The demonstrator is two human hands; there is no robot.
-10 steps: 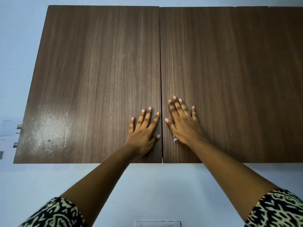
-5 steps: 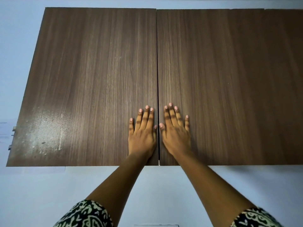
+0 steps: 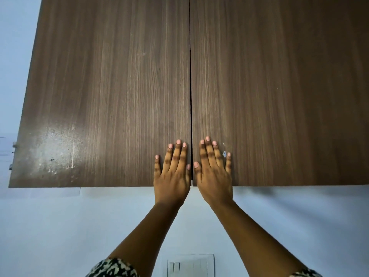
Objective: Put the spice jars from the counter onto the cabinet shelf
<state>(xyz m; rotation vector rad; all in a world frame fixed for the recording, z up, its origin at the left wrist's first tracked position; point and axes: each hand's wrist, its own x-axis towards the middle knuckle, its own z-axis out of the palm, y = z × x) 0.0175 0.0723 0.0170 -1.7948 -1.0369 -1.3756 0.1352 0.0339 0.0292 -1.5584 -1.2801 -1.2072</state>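
Since the flat left door and right door of the dark-brown wood-grain wall cabinet stand closed and flush, the cabinet shelf behind them is hidden. The spice jars and the counter are out of view, so their whereabouts cannot be told.

- Doors: no handle visible on either; whitish scuffed patch near the left door's lower outer corner.
- Seam: narrow dark gap running the full height between the doors.
- Left hand: fingers straight, palm flat on the left door's lower inner corner, just beside the seam; grasps nothing.
- Right hand: mirrored on the right door, thumb next to the seam, fingers straight; grasps nothing.
- Surroundings: pale blue-white wall below; white rectangular switch plate at the bottom edge; black-and-white patterned sleeve on the left forearm.

Step in hand, as judged: working the doors, either pushing a touch latch or pressing them closed; which one cannot be told. If opening, the next move calls for fingertips to catch the lower or inner edges and swing each door away from the seam.
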